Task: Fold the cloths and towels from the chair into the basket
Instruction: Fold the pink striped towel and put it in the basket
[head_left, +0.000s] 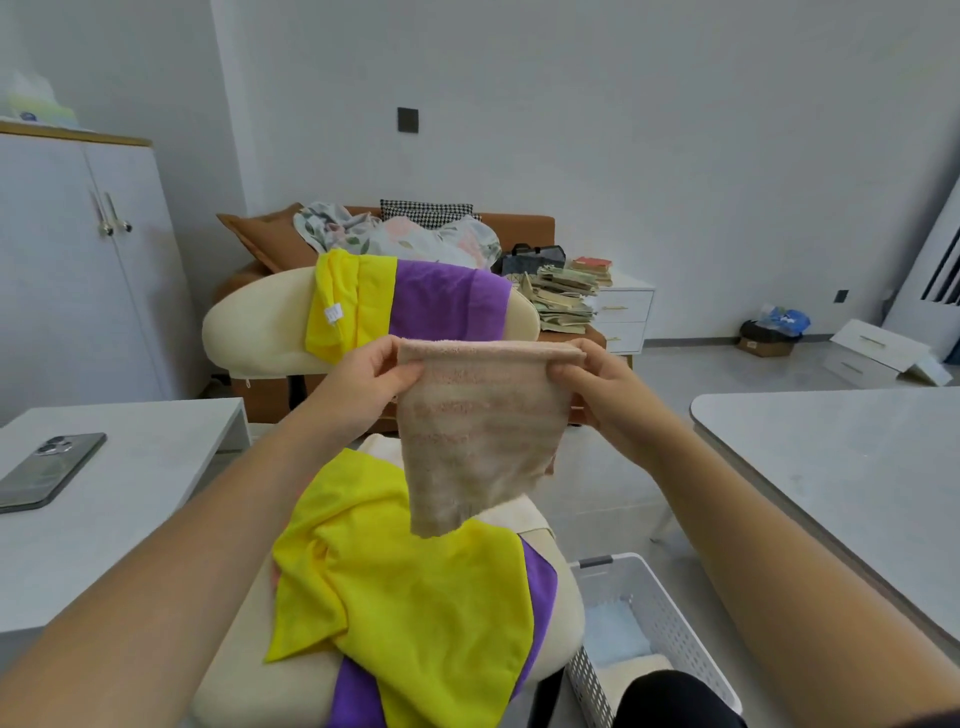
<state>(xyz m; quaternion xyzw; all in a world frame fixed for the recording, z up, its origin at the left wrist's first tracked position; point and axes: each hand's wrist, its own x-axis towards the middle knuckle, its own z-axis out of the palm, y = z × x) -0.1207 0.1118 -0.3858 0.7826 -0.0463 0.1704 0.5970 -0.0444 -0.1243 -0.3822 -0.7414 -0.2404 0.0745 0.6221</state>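
Single view: head cam, wide-angle, edges bowed. Sits above the front of the cream chair (254, 327), facing fwd & down over both forearms. Chair is close, centre frame: seat right under the lens, backrest just past the left hand (371, 382) and right hand (597, 395), which pinch a beige towel (478, 441) at mid-frame. Left of chair: tabletop (130, 467) edge. Right of chair: second tabletop (831, 467), white basket (670, 613) low beside the seat. Beyond chair: brown sofa (524, 228), then far wall (623, 130).

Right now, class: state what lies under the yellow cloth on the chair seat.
A purple cloth peeks out beneath the yellow cloth, over the cream seat. Its middle, and anything else underneath, is covered.
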